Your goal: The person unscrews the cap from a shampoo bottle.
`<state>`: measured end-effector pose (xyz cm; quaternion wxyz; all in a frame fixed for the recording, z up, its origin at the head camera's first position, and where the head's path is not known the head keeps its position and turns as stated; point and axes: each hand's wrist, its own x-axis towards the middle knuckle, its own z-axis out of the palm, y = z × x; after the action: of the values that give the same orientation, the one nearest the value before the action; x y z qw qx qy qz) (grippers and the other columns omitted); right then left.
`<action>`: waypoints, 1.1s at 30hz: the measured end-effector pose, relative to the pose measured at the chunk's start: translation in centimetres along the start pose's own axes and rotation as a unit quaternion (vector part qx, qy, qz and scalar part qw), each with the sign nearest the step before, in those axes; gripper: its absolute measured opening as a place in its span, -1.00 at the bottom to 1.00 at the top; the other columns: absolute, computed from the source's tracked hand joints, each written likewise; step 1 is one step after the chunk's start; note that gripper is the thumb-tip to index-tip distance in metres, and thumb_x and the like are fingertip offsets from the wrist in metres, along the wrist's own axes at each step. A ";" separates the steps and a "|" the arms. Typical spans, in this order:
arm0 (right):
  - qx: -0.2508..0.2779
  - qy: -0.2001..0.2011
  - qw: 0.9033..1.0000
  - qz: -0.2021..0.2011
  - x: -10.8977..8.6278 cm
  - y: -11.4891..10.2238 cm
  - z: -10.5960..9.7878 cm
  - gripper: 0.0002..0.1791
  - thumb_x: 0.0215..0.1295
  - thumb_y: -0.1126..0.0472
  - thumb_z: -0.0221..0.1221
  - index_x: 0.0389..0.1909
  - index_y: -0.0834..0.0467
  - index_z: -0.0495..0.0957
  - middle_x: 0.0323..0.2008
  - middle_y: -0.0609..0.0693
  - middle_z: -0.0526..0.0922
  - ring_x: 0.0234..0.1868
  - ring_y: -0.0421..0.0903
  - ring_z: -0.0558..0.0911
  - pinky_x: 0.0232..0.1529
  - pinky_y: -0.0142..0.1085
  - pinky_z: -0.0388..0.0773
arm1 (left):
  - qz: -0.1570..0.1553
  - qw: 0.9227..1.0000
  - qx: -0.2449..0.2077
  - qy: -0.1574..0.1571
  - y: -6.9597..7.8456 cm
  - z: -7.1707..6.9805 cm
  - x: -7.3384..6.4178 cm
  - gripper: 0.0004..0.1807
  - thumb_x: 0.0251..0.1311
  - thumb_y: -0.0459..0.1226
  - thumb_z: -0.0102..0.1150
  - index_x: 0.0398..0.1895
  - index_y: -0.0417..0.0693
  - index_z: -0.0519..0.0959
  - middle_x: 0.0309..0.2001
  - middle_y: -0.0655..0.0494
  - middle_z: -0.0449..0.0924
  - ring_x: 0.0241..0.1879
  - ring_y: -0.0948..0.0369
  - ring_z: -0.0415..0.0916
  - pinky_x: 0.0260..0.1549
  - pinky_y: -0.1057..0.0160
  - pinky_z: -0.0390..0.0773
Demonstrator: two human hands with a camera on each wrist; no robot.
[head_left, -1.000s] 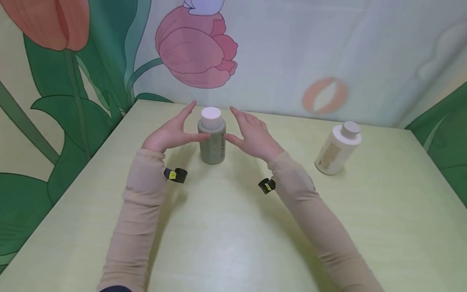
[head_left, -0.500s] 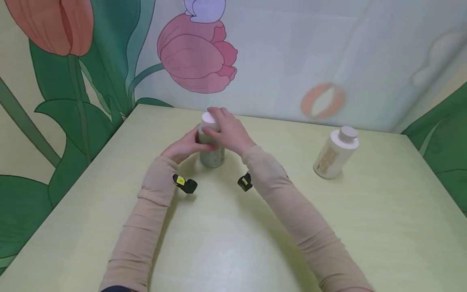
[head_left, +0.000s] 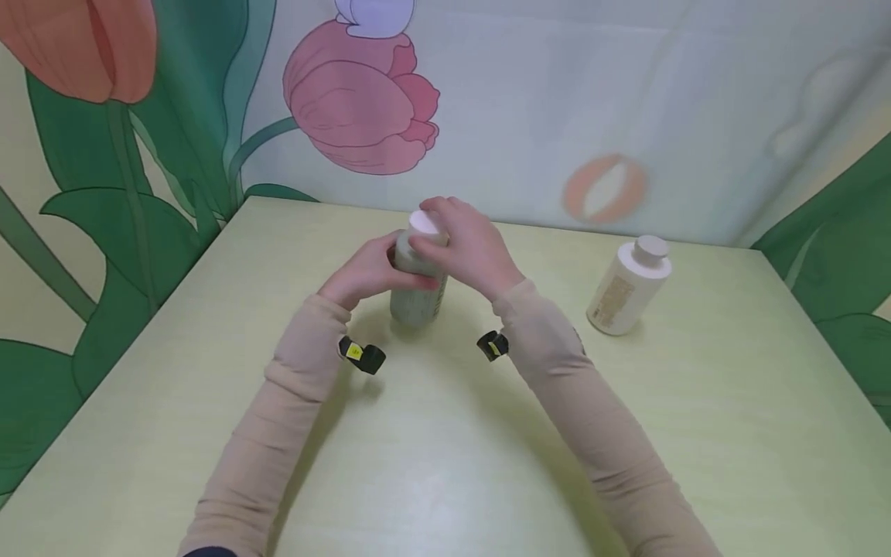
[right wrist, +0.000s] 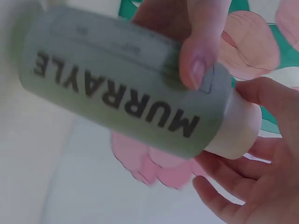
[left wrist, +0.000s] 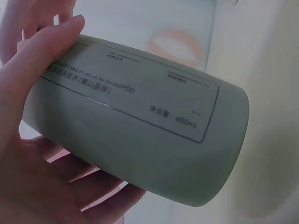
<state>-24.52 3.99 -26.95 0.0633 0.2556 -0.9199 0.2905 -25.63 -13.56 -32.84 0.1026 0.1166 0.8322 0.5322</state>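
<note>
A grey-green shampoo bottle with a white cap is at the far side of the table, tilted slightly. My left hand grips its body, thumb across the front and fingers behind; the left wrist view shows small label print and "400ml" on the bottle. At the top, my right hand holds the cap between thumb and fingers. In the right wrist view, big letters "MURRAYLE" run along the bottle, and the fingers of my right hand curl about the cap.
A white bottle with a brownish label and pale cap stands to the right on the light yellow-green table. Behind the table's far edge hangs a backdrop printed with tulips and leaves.
Both hands were spread apart around the bottle; they have closed in. The left now grips the body and the right the cap. The bottle has shifted slightly right and tilted.
</note>
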 end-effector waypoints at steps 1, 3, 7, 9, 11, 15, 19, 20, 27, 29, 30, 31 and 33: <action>-0.008 0.008 1.000 -0.003 -0.5 0.1 -0.3 -0.47 0.32 -0.03 0.15 0.25 0.10 0.41 0.05 0.04 0.57 -0.04 -0.04 0.57 -0.04 -0.16 0.54 | 0.006 1.000 0.005 -0.001 0.5 0.4 -0.2 -0.25 -0.10 -0.11 0.51 0.24 0.14 0.41 0.22 0.10 0.48 0.22 0.09 0.41 0.28 -0.04 0.35; -0.024 0.024 0.999 -0.008 -1.6 0.4 -0.9 -0.49 0.32 -0.04 0.13 0.22 0.10 0.43 0.01 0.04 0.58 -0.09 -0.04 0.58 -0.10 -0.16 0.55 | 0.019 1.000 0.015 -0.005 1.3 1.3 -0.6 -0.27 -0.12 -0.10 0.52 0.20 0.15 0.44 0.17 0.10 0.52 0.16 0.09 0.45 0.23 -0.02 0.39; -0.052 0.048 0.997 -0.011 -3.9 1.2 -1.9 -0.52 0.31 -0.07 0.14 0.15 0.10 0.48 -0.05 0.03 0.61 -0.16 -0.02 0.60 -0.18 -0.16 0.54 | 0.043 0.998 0.038 -0.021 2.3 3.2 -1.0 -0.30 -0.16 -0.07 0.53 0.13 0.14 0.46 0.08 0.11 0.57 0.07 0.11 0.50 0.15 0.03 0.45; -0.062 0.050 0.997 -0.006 -5.0 1.7 -2.3 -0.51 0.30 -0.09 0.15 0.13 0.10 0.48 -0.07 0.02 0.63 -0.19 -0.02 0.60 -0.22 -0.17 0.53 | 0.048 0.997 0.049 -0.030 2.6 4.0 -1.1 -0.31 -0.18 -0.06 0.54 0.10 0.15 0.47 0.04 0.13 0.59 0.04 0.12 0.52 0.11 0.05 0.47; -0.062 0.043 0.997 0.003 -6.0 2.2 -2.7 -0.51 0.29 -0.11 0.17 0.12 0.09 0.48 -0.10 0.00 0.64 -0.21 -0.03 0.61 -0.25 -0.18 0.51 | 0.052 0.996 0.063 -0.041 2.7 4.6 -1.1 -0.32 -0.21 -0.04 0.55 0.07 0.16 0.48 0.00 0.15 0.60 0.00 0.13 0.53 0.07 0.06 0.49; -0.049 0.025 0.998 0.015 -7.2 3.2 -2.9 -0.50 0.26 -0.13 0.21 0.09 0.09 0.48 -0.14 -0.02 0.66 -0.24 -0.05 0.61 -0.28 -0.21 0.50 | 0.059 0.993 0.085 -0.062 2.6 5.3 -1.0 -0.32 -0.26 -0.05 0.58 0.04 0.20 0.50 -0.03 0.17 0.60 -0.02 0.14 0.52 0.05 0.08 0.48; -0.034 0.012 0.999 0.009 -7.6 4.0 -2.9 -0.53 0.21 -0.10 0.26 0.02 0.10 0.51 -0.21 -0.01 0.67 -0.27 -0.07 0.59 -0.28 -0.22 0.50 | 0.062 0.990 0.095 -0.081 2.4 5.7 -0.7 -0.32 -0.25 -0.10 0.58 0.04 0.16 0.50 -0.02 0.14 0.59 0.00 0.13 0.50 0.07 0.09 0.45; -0.032 0.010 0.999 0.007 -7.6 4.2 -3.0 -0.54 0.20 -0.09 0.27 0.01 0.10 0.52 -0.22 -0.01 0.67 -0.27 -0.07 0.58 -0.28 -0.22 0.50 | 0.061 0.990 0.097 -0.083 2.3 5.8 -0.6 -0.32 -0.25 -0.11 0.58 0.05 0.15 0.49 -0.01 0.14 0.59 0.00 0.13 0.50 0.07 0.09 0.45; -0.019 0.013 1.000 -0.011 -7.6 5.2 -3.3 -0.56 0.17 -0.02 0.31 -0.01 0.14 0.54 -0.27 0.01 0.67 -0.29 -0.08 0.56 -0.28 -0.27 0.46 | 0.056 0.990 0.091 -0.090 2.1 6.3 -0.2 -0.33 -0.22 -0.10 0.56 0.05 0.13 0.47 0.00 0.12 0.57 0.00 0.11 0.50 0.07 0.08 0.45; -0.017 0.014 1.000 -0.018 -7.6 5.5 -3.4 -0.57 0.17 0.00 0.32 -0.01 0.13 0.55 -0.29 0.01 0.67 -0.30 -0.09 0.56 -0.30 -0.29 0.45 | 0.054 0.991 0.088 -0.091 2.0 6.3 -0.1 -0.32 -0.21 -0.07 0.56 0.07 0.16 0.46 0.00 0.13 0.57 0.01 0.12 0.50 0.08 0.07 0.45; -0.016 0.013 1.000 -0.023 -7.6 5.6 -3.4 -0.58 0.18 0.01 0.32 -0.01 0.13 0.55 -0.30 0.01 0.67 -0.30 -0.09 0.56 -0.30 -0.29 0.45 | 0.053 0.991 0.086 -0.091 1.9 6.3 -0.1 -0.31 -0.21 -0.06 0.56 0.08 0.17 0.46 0.01 0.14 0.57 0.01 0.12 0.49 0.09 0.07 0.45; -0.015 0.011 0.999 -0.029 -7.6 5.8 -3.5 -0.59 0.18 0.02 0.32 -0.01 0.13 0.55 -0.30 0.00 0.66 -0.31 -0.09 0.55 -0.31 -0.30 0.44 | 0.053 0.991 0.083 -0.092 1.8 6.3 -0.1 -0.31 -0.21 -0.05 0.56 0.08 0.19 0.46 0.01 0.14 0.57 0.01 0.13 0.49 0.09 0.07 0.45; -0.003 0.000 0.999 -0.043 -7.6 6.0 -3.6 -0.59 0.18 0.04 0.32 0.01 0.11 0.55 -0.25 -0.01 0.67 -0.27 -0.10 0.56 -0.26 -0.28 0.45 | 0.056 0.991 0.077 -0.095 1.6 6.2 0.0 -0.30 -0.21 -0.05 0.56 0.09 0.20 0.46 0.01 0.15 0.57 0.02 0.13 0.50 0.10 0.07 0.44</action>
<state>-21.16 13.57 -29.00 0.0767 0.2948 -0.9090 0.2845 -23.67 -7.53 -33.98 0.1420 0.2205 0.8496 0.4576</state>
